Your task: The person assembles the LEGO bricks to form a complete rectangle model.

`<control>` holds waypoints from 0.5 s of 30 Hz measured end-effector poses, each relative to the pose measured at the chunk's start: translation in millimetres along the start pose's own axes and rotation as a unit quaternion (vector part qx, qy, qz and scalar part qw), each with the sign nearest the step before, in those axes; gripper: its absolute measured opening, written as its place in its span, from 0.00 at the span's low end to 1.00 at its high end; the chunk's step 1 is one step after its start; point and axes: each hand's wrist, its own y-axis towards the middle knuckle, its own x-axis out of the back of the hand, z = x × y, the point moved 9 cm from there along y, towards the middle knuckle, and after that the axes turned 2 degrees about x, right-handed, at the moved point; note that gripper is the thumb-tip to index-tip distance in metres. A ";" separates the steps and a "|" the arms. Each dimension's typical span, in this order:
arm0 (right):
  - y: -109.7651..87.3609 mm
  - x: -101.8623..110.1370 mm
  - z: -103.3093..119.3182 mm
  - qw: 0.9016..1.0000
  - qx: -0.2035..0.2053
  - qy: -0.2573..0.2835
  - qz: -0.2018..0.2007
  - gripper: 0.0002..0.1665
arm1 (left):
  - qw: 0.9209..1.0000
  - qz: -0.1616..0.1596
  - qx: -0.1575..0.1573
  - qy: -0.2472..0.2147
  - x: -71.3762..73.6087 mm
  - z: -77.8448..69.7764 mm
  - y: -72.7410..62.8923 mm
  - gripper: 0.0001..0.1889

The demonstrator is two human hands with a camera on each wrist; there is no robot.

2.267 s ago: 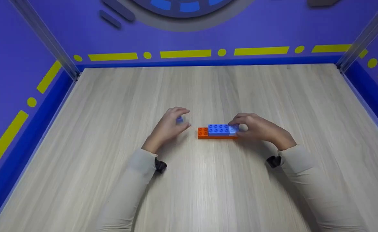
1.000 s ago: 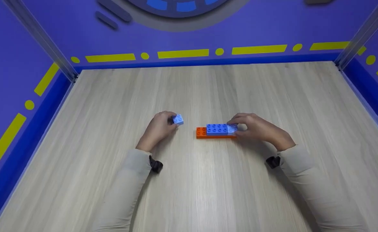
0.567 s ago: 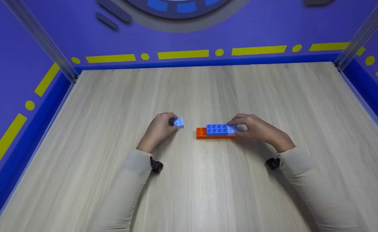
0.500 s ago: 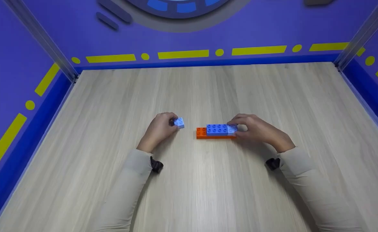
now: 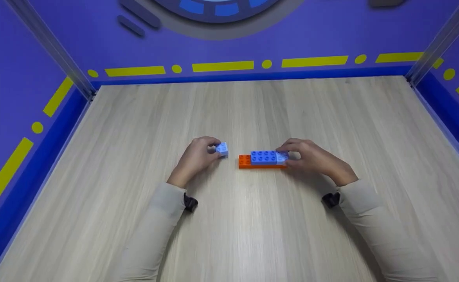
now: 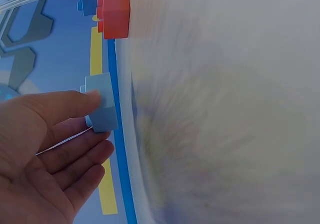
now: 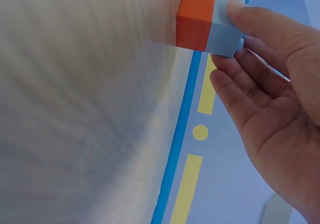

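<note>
My left hand pinches a small light blue toy brick between thumb and fingers, just left of the built bricks. In the left wrist view that brick is apart from the orange one. A long orange brick lies on the table with its left studs bare. On top of it sit a darker blue brick and, at the right end, a light blue brick. My right hand pinches this right-end brick, thumb on one side and fingers on the other, partly covering it.
The bricks lie near the middle of a wood-grain table. A purple-blue back wall with yellow marks stands behind it, and similar panels rise at left and right. Black wrist devices show on both sleeves.
The left hand, its fingers spread earliest on, moved back left, then came to the right with the small light blue brick, nearer the orange one. The right hand keeps its hold.
</note>
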 end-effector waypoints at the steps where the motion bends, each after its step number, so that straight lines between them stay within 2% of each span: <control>1: 0.0 -0.1 -0.1 1.000 -0.001 0.001 0.000 0.23 | 1.000 0.001 -0.003 -0.001 0.0 -1.3 -0.7 0.16; 8: -0.7 0.5 -0.8 1.000 -0.004 0.011 -0.003 0.22 | 1.000 0.002 -0.025 -0.010 0.1 -11.5 -3.9 0.16; 15: -1.1 0.3 2.0 1.000 0.013 0.012 -0.011 0.22 | 1.000 0.010 -0.024 -0.010 -4.2 -16.7 -5.2 0.17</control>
